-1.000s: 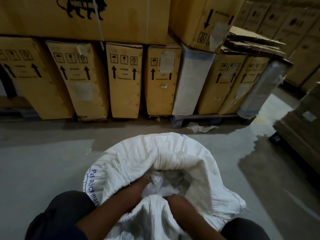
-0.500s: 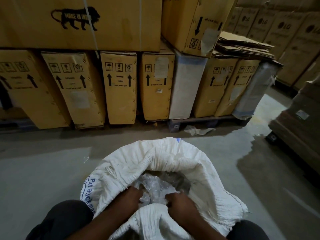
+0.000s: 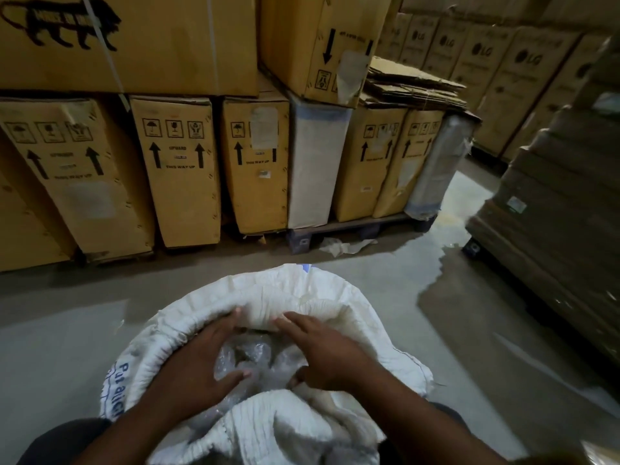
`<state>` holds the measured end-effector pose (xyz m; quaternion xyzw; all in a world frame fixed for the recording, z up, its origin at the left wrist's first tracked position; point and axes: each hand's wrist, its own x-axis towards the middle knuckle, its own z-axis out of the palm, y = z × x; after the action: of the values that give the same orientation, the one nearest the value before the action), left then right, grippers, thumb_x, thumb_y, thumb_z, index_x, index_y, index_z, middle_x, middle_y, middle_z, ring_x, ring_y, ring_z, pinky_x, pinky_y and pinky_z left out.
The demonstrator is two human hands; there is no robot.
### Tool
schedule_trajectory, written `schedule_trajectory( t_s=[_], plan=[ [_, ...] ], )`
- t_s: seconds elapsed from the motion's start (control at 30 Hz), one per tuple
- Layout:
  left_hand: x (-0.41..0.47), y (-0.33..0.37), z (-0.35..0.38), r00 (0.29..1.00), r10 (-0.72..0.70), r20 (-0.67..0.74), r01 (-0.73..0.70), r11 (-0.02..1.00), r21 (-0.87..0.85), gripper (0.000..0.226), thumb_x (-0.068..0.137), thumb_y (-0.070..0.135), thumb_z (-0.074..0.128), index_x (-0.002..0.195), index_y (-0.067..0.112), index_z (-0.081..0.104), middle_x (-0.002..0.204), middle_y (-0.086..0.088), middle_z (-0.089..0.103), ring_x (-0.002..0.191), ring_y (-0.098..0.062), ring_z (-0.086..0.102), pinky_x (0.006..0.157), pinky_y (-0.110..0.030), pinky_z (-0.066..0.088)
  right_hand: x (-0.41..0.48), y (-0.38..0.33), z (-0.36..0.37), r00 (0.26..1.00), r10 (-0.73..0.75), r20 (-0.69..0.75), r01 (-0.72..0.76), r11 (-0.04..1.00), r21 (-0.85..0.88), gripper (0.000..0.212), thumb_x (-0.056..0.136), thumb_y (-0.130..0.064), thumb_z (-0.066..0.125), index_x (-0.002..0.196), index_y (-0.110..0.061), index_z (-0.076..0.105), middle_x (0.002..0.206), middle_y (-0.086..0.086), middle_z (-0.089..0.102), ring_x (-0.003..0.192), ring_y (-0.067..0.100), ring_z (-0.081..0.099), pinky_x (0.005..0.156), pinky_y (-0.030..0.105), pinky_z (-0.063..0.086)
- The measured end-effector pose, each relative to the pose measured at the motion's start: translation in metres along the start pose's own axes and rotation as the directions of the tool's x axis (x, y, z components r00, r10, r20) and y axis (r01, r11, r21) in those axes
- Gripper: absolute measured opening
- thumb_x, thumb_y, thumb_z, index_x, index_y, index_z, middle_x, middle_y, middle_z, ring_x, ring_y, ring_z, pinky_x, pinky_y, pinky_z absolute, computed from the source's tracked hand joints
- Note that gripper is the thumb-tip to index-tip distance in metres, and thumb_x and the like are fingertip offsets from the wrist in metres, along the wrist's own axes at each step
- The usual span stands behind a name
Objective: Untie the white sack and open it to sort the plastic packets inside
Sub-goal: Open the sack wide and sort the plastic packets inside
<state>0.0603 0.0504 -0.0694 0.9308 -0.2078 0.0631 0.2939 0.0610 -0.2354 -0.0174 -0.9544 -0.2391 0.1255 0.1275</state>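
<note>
Where they gripped the near rim, both hands (image 3: 201, 357) now reach the sack's (image 3: 385, 337) far rim.

Floor (image 3: 84, 330): grey concrete, smooth, with a pale sheen at left and a glossy irregular patch (image 3: 446, 263) at right, possibly wet, though the dim light leaves that unsure.

Items resting directly on it:
- White sack (image 3: 369, 317), woven, mouth open, blue lettering on its left side; stands in the near centre.
- Dark pallet (image 3: 352, 229) at the back, bearing upright cardboard boxes.
- Row of tall cardboard boxes (image 3: 181, 169) at back left, leaning; whether they stand on a pallet or the bare floor cannot be told.
- Crumpled pale scrap (image 3: 345, 246), lying just in front of the pallet.
- Wrapped stack of flat cartons (image 3: 553, 236) at right, its base in shadow.
</note>
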Motion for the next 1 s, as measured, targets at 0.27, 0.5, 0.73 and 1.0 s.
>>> schedule_trajectory(
  t_s=[0.27, 0.5, 0.73, 1.0],
  plan=[
    [0.002, -0.03, -0.017, 0.985, -0.167, -0.048, 0.167, 0.986, 0.011, 0.119, 0.066, 0.086, 0.057, 0.164, 0.033, 0.017, 0.164, 0.019, 0.025, 0.147, -0.001, 0.03, 0.119, -0.026, 0.03, 0.016, 0.023, -0.005, 0.975, 0.191, -0.113, -0.19, 0.982, 0.019, 0.072, 0.091, -0.02, 0.066, 0.155, -0.035, 0.038, 0.158, -0.004, 0.042, 0.141, 0.026, 0.046, 0.111, 0.039, 0.043],
    [0.034, -0.066, -0.029, 0.959, -0.278, -0.05, 0.282, 0.957, 0.073, 0.121, 0.075, 0.072, 0.073, 0.164, 0.036, -0.001, 0.171, -0.003, 0.022, 0.155, -0.024, 0.026, 0.122, -0.042, 0.028, 0.039, 0.044, -0.018, 0.966, 0.241, -0.091, -0.172, 0.866, 0.469, 0.101, 0.082, -0.082, 0.055, 0.162, -0.047, 0.003, 0.172, -0.014, 0.01, 0.157, 0.009, 0.013, 0.128, 0.039, 0.018],
    [0.06, -0.044, -0.033, 0.928, -0.367, -0.068, 0.368, 0.93, 0.009, 0.122, 0.075, 0.071, 0.072, 0.166, 0.021, 0.009, 0.169, -0.009, 0.028, 0.153, -0.028, 0.032, 0.121, -0.047, 0.032, 0.066, 0.045, -0.031, 0.944, 0.308, -0.115, -0.247, 0.896, 0.369, 0.103, 0.089, -0.078, 0.05, 0.165, -0.033, -0.003, 0.173, -0.005, 0.005, 0.16, 0.018, 0.007, 0.127, 0.036, 0.012],
    [-0.011, -0.022, 0.021, 0.986, -0.139, 0.095, 0.104, 0.947, 0.305, 0.121, 0.068, 0.101, 0.04, 0.165, 0.032, 0.017, 0.173, -0.001, 0.007, 0.156, -0.024, 0.015, 0.118, -0.055, 0.032, 0.03, 0.008, 0.017, 0.975, 0.223, -0.008, -0.222, 0.974, 0.034, 0.12, 0.072, -0.088, 0.057, 0.158, -0.045, -0.014, 0.173, 0.003, -0.01, 0.16, 0.031, -0.006, 0.125, 0.062, 0.006]
  ],
)
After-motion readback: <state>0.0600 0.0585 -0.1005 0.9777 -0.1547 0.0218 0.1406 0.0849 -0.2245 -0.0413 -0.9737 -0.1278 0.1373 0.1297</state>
